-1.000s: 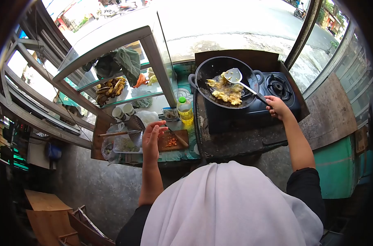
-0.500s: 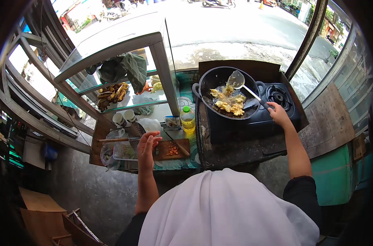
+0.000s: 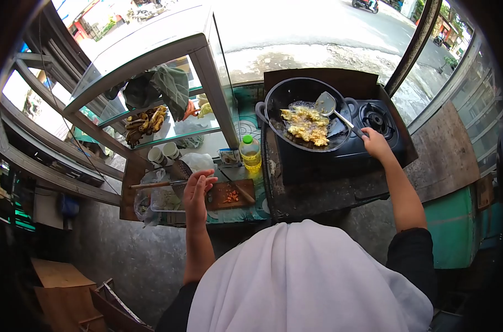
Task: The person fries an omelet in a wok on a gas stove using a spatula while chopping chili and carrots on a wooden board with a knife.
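My right hand [image 3: 376, 144] grips the dark handle of a metal ladle [image 3: 325, 103]. The ladle's round head is inside a dark wok [image 3: 279, 91] on the stove, beside golden battered food [image 3: 306, 126] frying in bubbling oil. My left hand [image 3: 197, 191] is raised on the left, its fingers stretched and apart, with nothing seen in it. Close to that hand are a long wooden-handled utensil [image 3: 152, 185] and a wooden board [image 3: 214, 200] bearing chopped orange-red pieces [image 3: 231, 196] and a knife [image 3: 245, 193].
A bottle of yellow oil [image 3: 251, 155] stands between board and stove. A glass display case [image 3: 201, 55] with browned food [image 3: 146, 124] rises at the left, with white cups [image 3: 163, 154] below it. An unused burner [image 3: 376, 118] lies right of the wok.
The ladle's head has shifted slightly right, toward the wok's edge, with my right hand still on its handle. My left hand keeps nearly the same pose. The whole view has shifted slightly.
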Demonstrator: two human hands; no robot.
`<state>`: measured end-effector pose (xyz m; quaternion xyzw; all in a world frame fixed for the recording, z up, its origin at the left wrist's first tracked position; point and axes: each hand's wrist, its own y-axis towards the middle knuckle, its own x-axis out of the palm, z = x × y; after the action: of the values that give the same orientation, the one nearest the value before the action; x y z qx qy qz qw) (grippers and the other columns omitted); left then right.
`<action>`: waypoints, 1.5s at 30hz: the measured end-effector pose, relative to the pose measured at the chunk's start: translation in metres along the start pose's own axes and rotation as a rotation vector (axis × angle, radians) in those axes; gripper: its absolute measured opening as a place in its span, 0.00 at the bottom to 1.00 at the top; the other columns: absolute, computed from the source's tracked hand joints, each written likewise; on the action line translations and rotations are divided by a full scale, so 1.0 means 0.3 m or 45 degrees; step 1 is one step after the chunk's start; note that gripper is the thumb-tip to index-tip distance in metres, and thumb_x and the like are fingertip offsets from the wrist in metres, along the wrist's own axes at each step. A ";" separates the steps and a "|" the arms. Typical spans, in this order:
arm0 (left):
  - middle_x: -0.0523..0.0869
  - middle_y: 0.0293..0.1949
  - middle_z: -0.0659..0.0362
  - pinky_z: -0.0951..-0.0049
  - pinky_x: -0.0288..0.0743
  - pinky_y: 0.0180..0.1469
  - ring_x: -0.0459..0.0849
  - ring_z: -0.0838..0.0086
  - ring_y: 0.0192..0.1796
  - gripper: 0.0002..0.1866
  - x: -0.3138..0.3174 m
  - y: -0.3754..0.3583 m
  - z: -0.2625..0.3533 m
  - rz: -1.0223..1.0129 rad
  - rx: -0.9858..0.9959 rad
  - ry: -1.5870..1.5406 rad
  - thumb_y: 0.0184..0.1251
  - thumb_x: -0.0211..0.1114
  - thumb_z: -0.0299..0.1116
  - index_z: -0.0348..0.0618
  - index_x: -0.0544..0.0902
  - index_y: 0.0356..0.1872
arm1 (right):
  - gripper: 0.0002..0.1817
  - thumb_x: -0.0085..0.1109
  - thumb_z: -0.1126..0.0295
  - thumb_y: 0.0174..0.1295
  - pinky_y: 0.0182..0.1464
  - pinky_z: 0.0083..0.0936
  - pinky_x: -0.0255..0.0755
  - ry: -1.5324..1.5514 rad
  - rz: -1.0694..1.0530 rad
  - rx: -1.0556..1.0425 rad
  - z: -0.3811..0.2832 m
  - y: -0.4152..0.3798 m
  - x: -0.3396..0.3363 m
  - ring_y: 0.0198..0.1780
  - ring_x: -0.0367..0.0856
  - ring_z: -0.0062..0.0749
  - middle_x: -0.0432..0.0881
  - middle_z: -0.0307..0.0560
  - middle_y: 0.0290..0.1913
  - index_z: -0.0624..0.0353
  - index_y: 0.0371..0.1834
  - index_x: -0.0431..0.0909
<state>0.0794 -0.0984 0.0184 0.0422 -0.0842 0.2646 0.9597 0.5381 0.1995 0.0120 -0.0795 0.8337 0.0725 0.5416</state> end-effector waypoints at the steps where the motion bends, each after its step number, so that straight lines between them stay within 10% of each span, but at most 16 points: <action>1: 0.84 0.51 0.58 0.76 0.70 0.52 0.83 0.77 0.48 0.12 0.012 0.004 0.000 -0.016 0.003 -0.001 0.76 0.53 0.38 0.45 0.80 0.50 | 0.15 0.54 0.67 0.64 0.53 0.44 0.72 -0.065 0.000 -0.014 -0.025 0.018 0.012 0.49 0.80 0.59 0.83 0.62 0.45 0.56 0.53 0.77; 4: 0.84 0.52 0.58 0.76 0.71 0.52 0.83 0.77 0.48 0.12 0.028 -0.001 0.001 -0.042 0.008 -0.009 0.76 0.53 0.38 0.44 0.80 0.50 | 0.14 0.53 0.66 0.65 0.52 0.46 0.72 -0.188 -0.048 -0.034 -0.102 0.047 -0.020 0.49 0.80 0.59 0.83 0.63 0.44 0.57 0.51 0.77; 12: 0.84 0.52 0.58 0.77 0.70 0.51 0.83 0.77 0.48 0.13 -0.025 -0.040 -0.032 0.066 -0.013 -0.022 0.76 0.52 0.38 0.44 0.80 0.50 | 0.18 0.51 0.66 0.68 0.22 0.22 0.65 0.281 -0.601 0.315 -0.018 0.155 -0.153 0.19 0.68 0.20 0.71 0.38 0.23 0.56 0.59 0.74; 17: 0.83 0.52 0.58 0.76 0.71 0.51 0.83 0.75 0.48 0.12 -0.032 -0.043 -0.032 0.098 -0.016 -0.004 0.76 0.52 0.37 0.44 0.78 0.52 | 0.14 0.54 0.70 0.65 0.39 0.30 0.75 -0.209 -0.292 -0.048 -0.094 0.123 -0.258 0.29 0.80 0.33 0.84 0.50 0.38 0.61 0.52 0.79; 20: 0.83 0.52 0.58 0.76 0.71 0.51 0.83 0.75 0.48 0.12 -0.013 -0.040 -0.021 0.100 -0.021 0.013 0.76 0.52 0.37 0.44 0.79 0.52 | 0.15 0.54 0.69 0.66 0.32 0.28 0.74 -0.282 -0.222 -0.354 0.039 0.201 -0.141 0.26 0.78 0.29 0.83 0.48 0.34 0.60 0.54 0.78; 23: 0.83 0.52 0.57 0.76 0.71 0.51 0.83 0.75 0.48 0.12 0.005 -0.037 -0.016 0.084 -0.014 0.015 0.76 0.53 0.37 0.45 0.79 0.51 | 0.18 0.54 0.67 0.66 0.33 0.29 0.75 0.080 -0.603 0.227 -0.067 0.176 -0.189 0.29 0.80 0.30 0.82 0.49 0.35 0.58 0.58 0.76; 29: 0.84 0.51 0.58 0.79 0.70 0.50 0.83 0.77 0.47 0.12 0.002 -0.039 -0.021 0.110 -0.009 0.009 0.76 0.52 0.38 0.44 0.80 0.49 | 0.17 0.53 0.72 0.67 0.22 0.20 0.64 0.403 -0.673 0.149 0.034 0.197 -0.238 0.20 0.67 0.18 0.74 0.39 0.23 0.60 0.58 0.76; 36: 0.84 0.52 0.58 0.78 0.70 0.51 0.83 0.77 0.47 0.12 0.020 -0.031 -0.029 0.115 -0.010 -0.008 0.76 0.52 0.37 0.44 0.80 0.49 | 0.17 0.56 0.68 0.65 0.48 0.30 0.74 -0.158 -0.236 -0.284 0.060 0.198 -0.127 0.43 0.84 0.39 0.84 0.54 0.46 0.55 0.56 0.79; 39: 0.84 0.51 0.58 0.78 0.70 0.51 0.83 0.77 0.48 0.12 0.029 -0.029 -0.025 0.094 -0.008 -0.004 0.76 0.52 0.38 0.44 0.80 0.49 | 0.17 0.56 0.68 0.65 0.54 0.31 0.72 -0.256 -0.277 -0.079 -0.032 0.153 -0.230 0.50 0.83 0.43 0.84 0.54 0.50 0.53 0.56 0.80; 45: 0.83 0.51 0.58 0.77 0.70 0.51 0.83 0.76 0.48 0.12 0.012 -0.042 -0.030 0.124 -0.016 0.002 0.76 0.52 0.37 0.44 0.80 0.50 | 0.17 0.54 0.69 0.66 0.24 0.20 0.65 0.150 -0.722 0.163 0.103 0.255 -0.288 0.24 0.70 0.19 0.75 0.37 0.26 0.55 0.58 0.79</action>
<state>0.0901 -0.1064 0.0097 0.0317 -0.0871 0.3105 0.9460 0.5841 0.2853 0.0815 -0.2789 0.8111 -0.1394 0.4948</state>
